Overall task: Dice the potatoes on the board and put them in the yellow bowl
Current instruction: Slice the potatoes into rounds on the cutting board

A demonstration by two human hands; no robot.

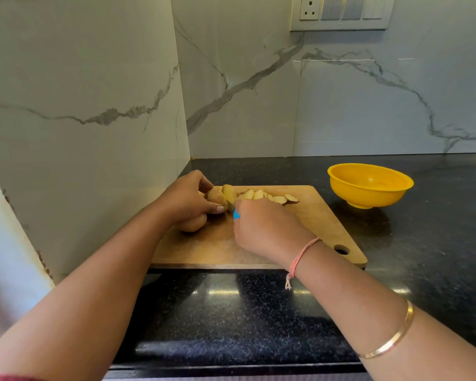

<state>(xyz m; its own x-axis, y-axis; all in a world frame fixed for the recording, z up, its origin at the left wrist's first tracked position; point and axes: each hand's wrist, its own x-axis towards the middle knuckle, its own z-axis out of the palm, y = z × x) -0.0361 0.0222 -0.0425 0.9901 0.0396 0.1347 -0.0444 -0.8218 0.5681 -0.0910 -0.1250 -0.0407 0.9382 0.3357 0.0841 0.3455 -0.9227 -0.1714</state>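
— Now, where are the potatoes in this one?

— On the wooden cutting board (316, 226), which lies on a black speckled desk (429, 243) set into the corner of a marble-patterned wall (245, 92). A part-cut potato (216, 198) sits at the board's ten o'clock, its pale cut face turned toward three o'clock. A whole potato (194, 225) lies just beside it at eight o'clock, partly under the person's left hand.

— And the hands?

— The left hand (186, 200) is curled over the part-cut potato and grips it, fingers across the top and thumb along the near side. The right hand (264, 229) is wrapped tight round a knife (236, 215). Only a sliver of its blue handle shows, at that hand's ten o'clock. The blade is mostly hidden where it meets the potato's cut face.

— Anything cut so far?

— A row of potato slices (267, 195), skin on, lies overlapping from the knife toward the board's one o'clock.

— The bowl?

— The yellow bowl (368, 188) stands upright on the desk at two o'clock from the board, near its far corner but apart from it.

— Other details for the caption?

— A pink thread band (304, 255) circles the right wrist, and a gold bangle (390, 343) sits further up that forearm. The board has a round hole (341, 250) at its four o'clock corner. A switch panel (341, 12) is mounted on the wall at one o'clock in the view.
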